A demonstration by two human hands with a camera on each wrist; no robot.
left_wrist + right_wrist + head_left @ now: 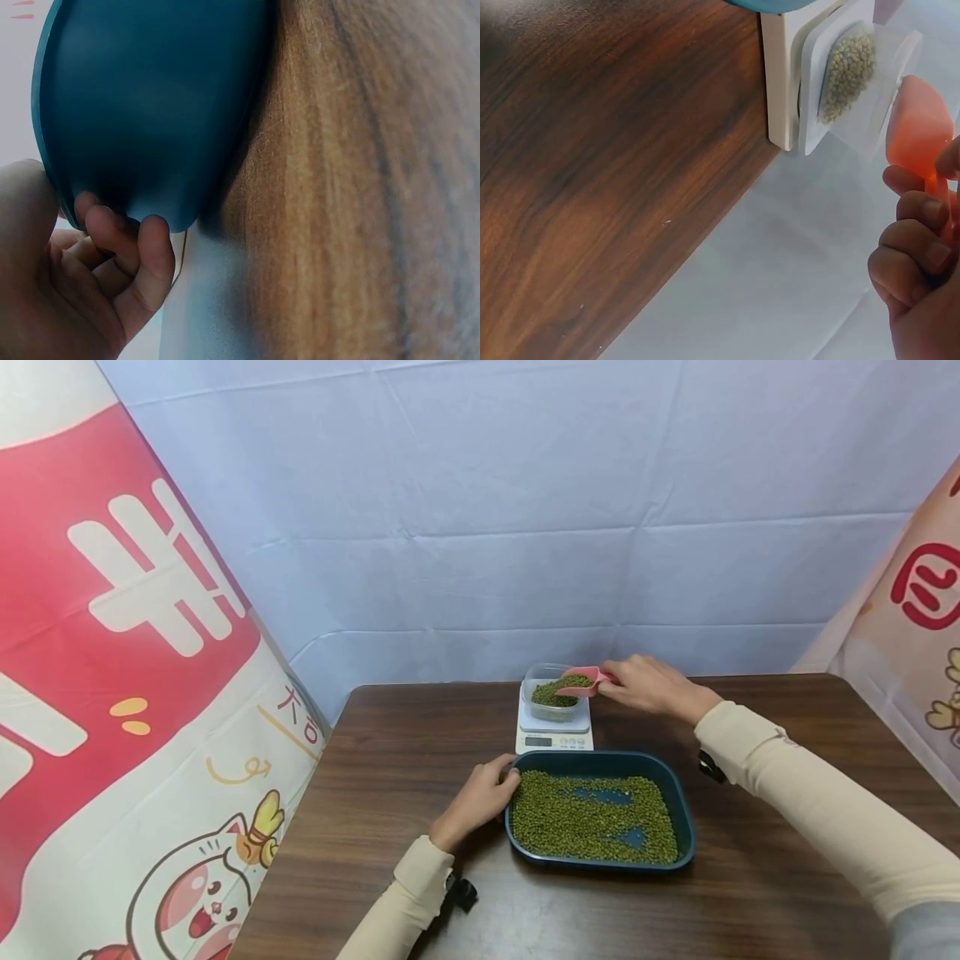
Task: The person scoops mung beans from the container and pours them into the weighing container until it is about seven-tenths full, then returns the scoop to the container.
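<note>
My right hand (651,685) grips the handle of a pink scoop (921,124). Mung beans (576,681) lie in the scoop, its mouth over a clear plastic container (553,713) that holds more beans. That container sits on a white kitchen scale (525,727) with a small display. With thumb and curled fingers, my left hand (483,793) holds the upper left corner of a dark blue tray (686,827); the left wrist view shows fingertips (155,232) against its outer wall. A layer of mung beans (577,831) covers most of the tray floor, with some bare blue patches.
The brown wooden table (420,727) ends just behind the scale, where a pale cloth backdrop (480,585) hangs. Printed banners (172,760) flank it on the left and right. The tray stands directly in front of the scale.
</note>
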